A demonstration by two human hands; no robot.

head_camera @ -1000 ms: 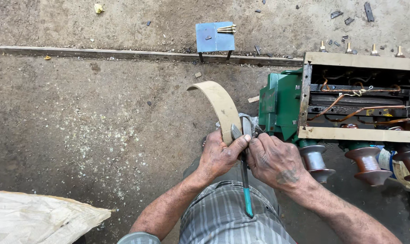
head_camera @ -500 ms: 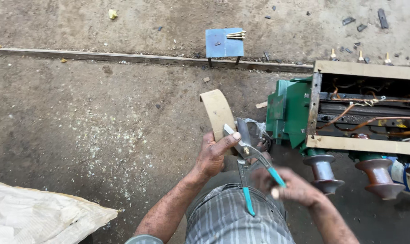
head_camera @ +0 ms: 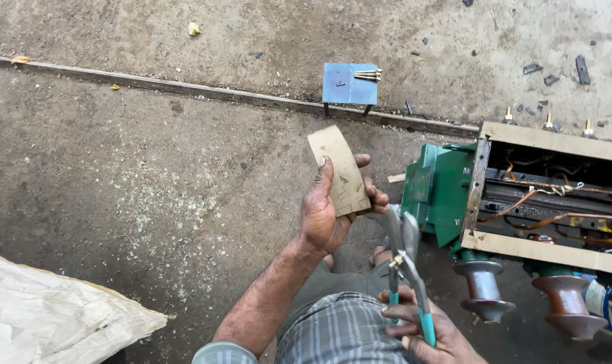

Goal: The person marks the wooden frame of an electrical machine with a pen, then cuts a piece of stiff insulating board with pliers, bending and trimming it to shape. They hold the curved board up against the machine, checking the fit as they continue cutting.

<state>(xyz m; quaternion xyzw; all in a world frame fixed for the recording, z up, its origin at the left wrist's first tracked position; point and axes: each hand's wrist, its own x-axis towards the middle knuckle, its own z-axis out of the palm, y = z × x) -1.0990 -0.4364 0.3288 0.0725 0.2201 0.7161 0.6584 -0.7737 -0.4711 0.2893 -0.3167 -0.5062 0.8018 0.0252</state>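
Cardboard strip [head_camera: 340, 172] stands lengthwise away, clamped in left hand [head_camera: 326, 212] fingers; right hand [head_camera: 424, 330] grips snips [head_camera: 407, 269].

- The person's left hand [head_camera: 326, 216] is bare, smeared with dark grime across the knuckles and fingers.
- The left forearm is bare too, dusty, with a rolled pale checked cuff at the elbow.
- The right hand [head_camera: 424, 330] is bare and equally grimy.
- A grey and white plaid shirt [head_camera: 340, 334] covers the torso.
- Toes of a bare foot [head_camera: 380, 255] show beyond the knees.
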